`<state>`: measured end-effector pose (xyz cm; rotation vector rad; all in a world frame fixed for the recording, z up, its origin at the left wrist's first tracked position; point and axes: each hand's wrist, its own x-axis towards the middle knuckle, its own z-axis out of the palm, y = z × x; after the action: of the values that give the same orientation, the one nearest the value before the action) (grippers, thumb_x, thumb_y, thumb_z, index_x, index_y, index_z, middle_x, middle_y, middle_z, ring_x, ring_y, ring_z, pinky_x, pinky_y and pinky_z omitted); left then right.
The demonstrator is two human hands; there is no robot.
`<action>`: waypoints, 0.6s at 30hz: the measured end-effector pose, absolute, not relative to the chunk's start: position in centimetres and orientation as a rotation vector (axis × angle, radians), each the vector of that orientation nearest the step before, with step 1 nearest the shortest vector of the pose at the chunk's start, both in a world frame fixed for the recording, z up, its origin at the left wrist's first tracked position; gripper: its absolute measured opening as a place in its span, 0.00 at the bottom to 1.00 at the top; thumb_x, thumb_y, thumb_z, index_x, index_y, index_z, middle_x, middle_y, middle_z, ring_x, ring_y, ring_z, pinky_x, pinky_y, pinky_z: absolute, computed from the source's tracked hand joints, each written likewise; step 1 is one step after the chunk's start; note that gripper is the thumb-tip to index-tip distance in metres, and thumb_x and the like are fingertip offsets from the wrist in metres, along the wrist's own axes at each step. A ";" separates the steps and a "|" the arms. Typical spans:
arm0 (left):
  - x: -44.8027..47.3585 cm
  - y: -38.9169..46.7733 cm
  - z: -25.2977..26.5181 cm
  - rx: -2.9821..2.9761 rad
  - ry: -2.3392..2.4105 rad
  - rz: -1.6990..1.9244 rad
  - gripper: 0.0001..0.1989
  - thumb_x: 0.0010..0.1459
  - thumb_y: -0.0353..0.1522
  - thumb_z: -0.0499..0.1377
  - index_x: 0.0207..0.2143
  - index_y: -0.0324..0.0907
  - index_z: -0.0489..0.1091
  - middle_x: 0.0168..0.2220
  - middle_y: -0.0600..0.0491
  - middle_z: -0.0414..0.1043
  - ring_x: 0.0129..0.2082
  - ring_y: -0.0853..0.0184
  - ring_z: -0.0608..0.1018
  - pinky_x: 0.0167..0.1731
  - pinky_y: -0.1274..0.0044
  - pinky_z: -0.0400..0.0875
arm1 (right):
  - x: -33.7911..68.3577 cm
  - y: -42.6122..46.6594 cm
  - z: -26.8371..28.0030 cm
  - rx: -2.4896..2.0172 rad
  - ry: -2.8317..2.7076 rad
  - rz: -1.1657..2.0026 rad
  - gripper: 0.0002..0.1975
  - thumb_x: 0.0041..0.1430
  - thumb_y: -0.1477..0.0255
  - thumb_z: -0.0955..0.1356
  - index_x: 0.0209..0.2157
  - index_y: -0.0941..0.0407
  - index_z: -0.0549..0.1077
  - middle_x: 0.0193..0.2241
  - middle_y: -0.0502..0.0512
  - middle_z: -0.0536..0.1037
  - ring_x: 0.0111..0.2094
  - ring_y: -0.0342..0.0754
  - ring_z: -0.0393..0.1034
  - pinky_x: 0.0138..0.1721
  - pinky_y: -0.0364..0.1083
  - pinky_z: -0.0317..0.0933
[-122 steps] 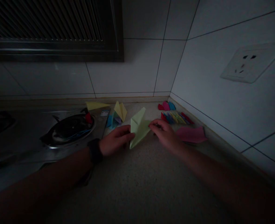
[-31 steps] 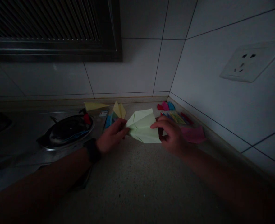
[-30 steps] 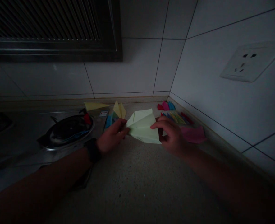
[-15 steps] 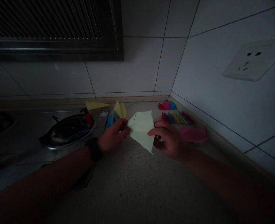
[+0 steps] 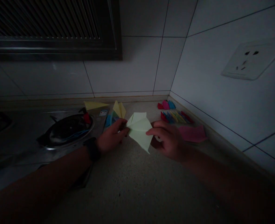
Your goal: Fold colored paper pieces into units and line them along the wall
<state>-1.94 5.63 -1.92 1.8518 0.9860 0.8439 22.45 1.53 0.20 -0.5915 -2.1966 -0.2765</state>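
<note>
A pale green paper plane [image 5: 139,127], folded with creases, is held in the air above the counter between both hands. My left hand [image 5: 114,133] pinches its narrow left end between thumb and fingers. On the opposite side, my right hand [image 5: 166,138] grips the wide right edge, thumb on top and the other fingers partly hidden behind the paper. Just beyond my left hand stands a yellow folded paper [image 5: 119,109]. A pink folded paper [image 5: 193,133] lies to the right of my right hand.
A gas stove [image 5: 67,129] is at the left, with another yellow folded paper [image 5: 95,105] behind its burner. Small coloured folded papers [image 5: 176,117] sit in the back right corner. A range hood [image 5: 58,49] hangs above; a socket [image 5: 251,59] is on the right wall.
The right edge of the paper has bent, its upper corner drawn in and its lower corner shifted slightly left. Both hands keep their grip; the view has shifted slightly.
</note>
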 end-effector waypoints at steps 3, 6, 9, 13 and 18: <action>-1.9 5.6 -1.8 1.792 1.016 0.873 0.12 0.63 0.39 0.53 0.45 0.42 0.60 0.35 0.53 0.64 0.31 0.68 0.71 0.20 0.81 0.68 | 22.5 2.1 0.0 -0.666 -2.047 -0.072 0.16 0.52 0.83 0.66 0.41 0.53 0.68 0.36 0.53 0.68 0.31 0.44 0.65 0.29 0.44 0.63; -2.0 5.7 -1.8 1.729 1.031 0.908 0.12 0.63 0.38 0.51 0.46 0.42 0.60 0.35 0.53 0.64 0.30 0.70 0.70 0.19 0.81 0.67 | 22.4 2.7 -0.3 -0.764 -1.871 0.109 0.12 0.54 0.81 0.66 0.38 0.53 0.68 0.36 0.52 0.68 0.30 0.42 0.64 0.29 0.43 0.62; -2.1 5.9 -1.9 1.710 1.029 0.963 0.13 0.61 0.35 0.52 0.48 0.42 0.59 0.38 0.52 0.63 0.30 0.70 0.71 0.19 0.81 0.66 | 22.3 3.5 -0.7 -0.934 -1.667 0.348 0.04 0.58 0.74 0.66 0.37 0.54 0.68 0.30 0.50 0.69 0.25 0.41 0.63 0.25 0.43 0.60; -2.3 6.0 -1.9 1.795 0.980 1.012 0.19 0.57 0.29 0.55 0.51 0.43 0.56 0.39 0.53 0.64 0.30 0.71 0.70 0.20 0.82 0.65 | 22.6 4.4 -1.2 -1.118 -1.527 0.549 0.08 0.60 0.65 0.66 0.36 0.56 0.69 0.22 0.47 0.68 0.20 0.40 0.61 0.18 0.41 0.55; -2.4 5.7 -1.6 1.822 0.921 0.981 0.15 0.60 0.34 0.55 0.48 0.42 0.60 0.38 0.51 0.65 0.31 0.71 0.70 0.22 0.82 0.65 | 23.0 4.9 -1.2 -1.195 -1.410 0.637 0.11 0.59 0.62 0.65 0.33 0.56 0.70 0.20 0.47 0.68 0.17 0.40 0.59 0.16 0.41 0.53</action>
<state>-2.42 5.68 -1.59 1.8218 0.9207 0.9805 23.00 4.94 -1.19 -1.1947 -1.4102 0.6366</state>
